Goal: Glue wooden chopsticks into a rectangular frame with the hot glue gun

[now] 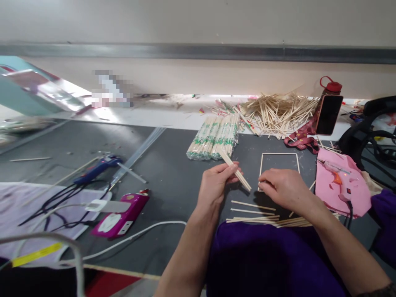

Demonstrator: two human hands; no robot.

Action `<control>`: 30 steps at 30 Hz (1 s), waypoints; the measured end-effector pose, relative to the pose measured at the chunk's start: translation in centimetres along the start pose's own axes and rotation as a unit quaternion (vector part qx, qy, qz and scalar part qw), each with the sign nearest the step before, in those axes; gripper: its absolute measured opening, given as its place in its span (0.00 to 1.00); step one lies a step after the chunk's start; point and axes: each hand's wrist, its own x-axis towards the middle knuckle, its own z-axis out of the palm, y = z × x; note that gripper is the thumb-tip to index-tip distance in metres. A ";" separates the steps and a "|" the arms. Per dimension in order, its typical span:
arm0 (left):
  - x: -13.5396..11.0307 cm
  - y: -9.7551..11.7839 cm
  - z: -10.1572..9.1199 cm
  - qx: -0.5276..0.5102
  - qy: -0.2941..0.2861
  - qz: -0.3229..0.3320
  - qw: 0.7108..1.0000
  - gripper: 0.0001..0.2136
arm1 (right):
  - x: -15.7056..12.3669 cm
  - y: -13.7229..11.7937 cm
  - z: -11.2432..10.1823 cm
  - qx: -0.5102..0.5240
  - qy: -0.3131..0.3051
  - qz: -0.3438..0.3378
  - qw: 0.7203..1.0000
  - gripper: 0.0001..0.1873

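Note:
My left hand [216,181] is closed round a small bunch of thin bamboo sticks [235,170] that slant down to the right. My right hand [283,187] rests with fingers curled at the lower left corner of a square stick frame [280,154] lying flat on the dark table [167,173]; what its fingertips pinch is hidden. Several loose sticks [253,206] lie just in front of both hands, with more at the table's near edge [272,222].
Wrapped stick bundles [215,138] and a loose pile of sticks [278,111] lie behind the frame. A phone [328,114] leans on a red-capped bottle. A glue gun on pink cloth [340,181] sits right; a blue glue gun [97,167], magenta device [122,216] and cables sit left.

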 end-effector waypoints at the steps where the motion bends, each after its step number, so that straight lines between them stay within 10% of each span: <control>1: -0.1 0.1 0.1 -0.022 -0.020 -0.029 0.999 0.17 | 0.1 0.3 0.1 0.023 0.010 0.007 1.000 0.12; 19: -3.6 1.1 2.6 0.165 -0.272 -0.013 0.948 0.11 | 1.3 3.0 0.8 0.447 0.137 0.039 0.883 0.13; 30: -5.2 1.8 3.0 0.218 -0.266 0.000 0.939 0.15 | 0.3 2.6 -0.4 0.098 0.237 -0.074 0.964 0.10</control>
